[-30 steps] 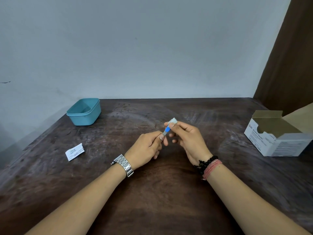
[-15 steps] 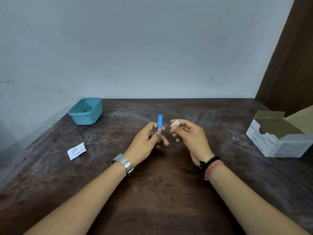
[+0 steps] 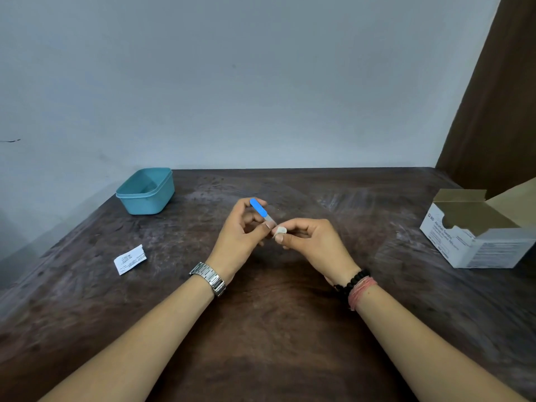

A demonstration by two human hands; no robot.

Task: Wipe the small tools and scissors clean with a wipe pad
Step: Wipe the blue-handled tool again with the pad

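Observation:
My left hand (image 3: 239,236) pinches a small tool with a blue handle (image 3: 258,208) and a thin metal end, held slanting over the middle of the dark wooden table (image 3: 261,329). The blue end points up and to the left; the metal tip points down to the right. My right hand (image 3: 314,245) pinches a small white wipe pad (image 3: 280,231) folded round that metal tip. The tip itself is hidden inside the pad. No scissors are in view.
A teal plastic tub (image 3: 146,190) stands at the table's back left. A torn white wipe wrapper (image 3: 129,259) lies left of my hands. An opened white cardboard box of swabs (image 3: 478,230) sits at the right edge. A wall runs behind the table.
The tool stood upright half a second ago, apart from the pad. Now my left hand has tilted it and the pad in my right hand is closed on its metal tip.

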